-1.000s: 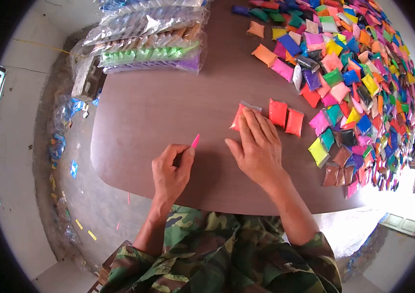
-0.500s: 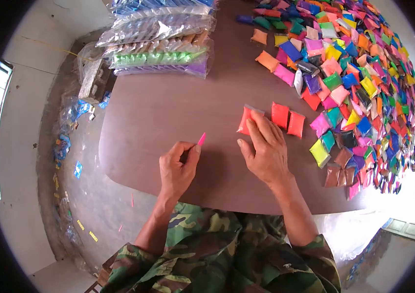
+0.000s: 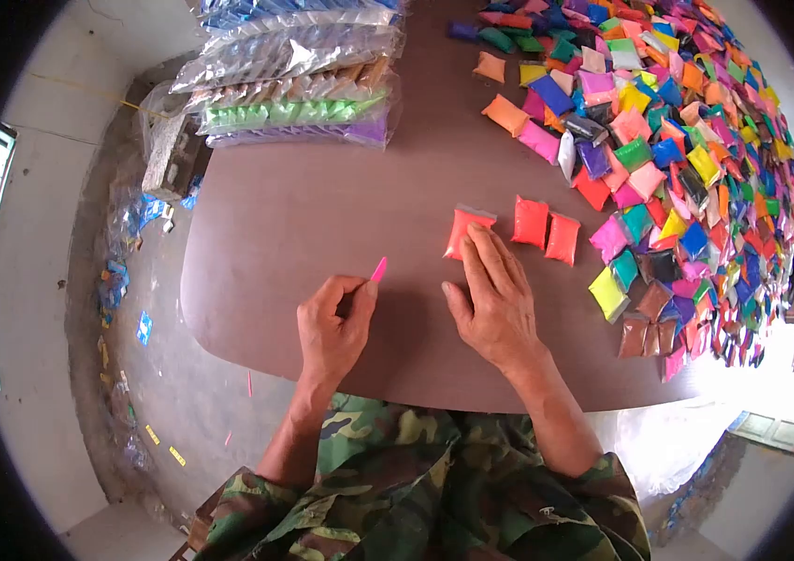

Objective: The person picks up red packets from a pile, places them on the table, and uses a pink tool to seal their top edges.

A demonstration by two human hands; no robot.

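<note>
Since a second ago, your right hand [image 3: 498, 313] has drawn back slightly, baring more of the red packet [image 3: 459, 234] at the centre of the frame. Nearest, at bottom centre, is your camouflage clothing [image 3: 388, 496]. Your left hand, [image 3: 330, 323] left of centre, pinches a pink tool [image 3: 379, 269] between thumb and forefinger. Your right hand is open, fingertips over the packet's lower right; you can't tell whether they press. Two more red packets [image 3: 530, 222] lie just right of it on the brown table [image 3: 275, 215]. A heap of coloured packets [image 3: 696, 178] fills the upper right, clear bags [image 3: 294, 89] the upper left.
</note>
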